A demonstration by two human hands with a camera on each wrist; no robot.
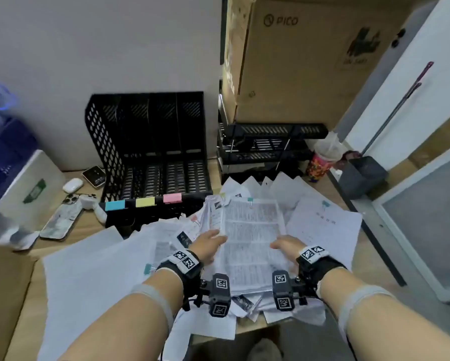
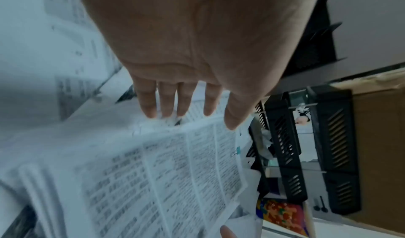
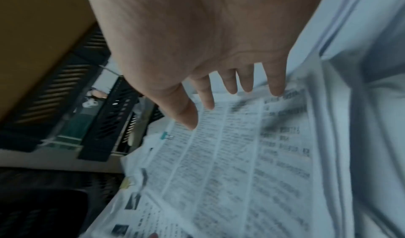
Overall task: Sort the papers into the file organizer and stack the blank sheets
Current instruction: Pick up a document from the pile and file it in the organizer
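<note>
My two hands, left [image 1: 210,243] and right [image 1: 286,246], fingers spread, flank one clipped printed packet [image 1: 252,241] near the desk's front edge; one black four-slot organizer [image 1: 151,142] behind

A clipped bundle of densely printed pages [image 1: 249,241] lies on top of a loose heap of white papers [image 1: 93,269] spread over the desk; behind the heap stands an empty black mesh file organizer [image 1: 151,147], its front rail bearing blue, yellow and pink labels.
</note>
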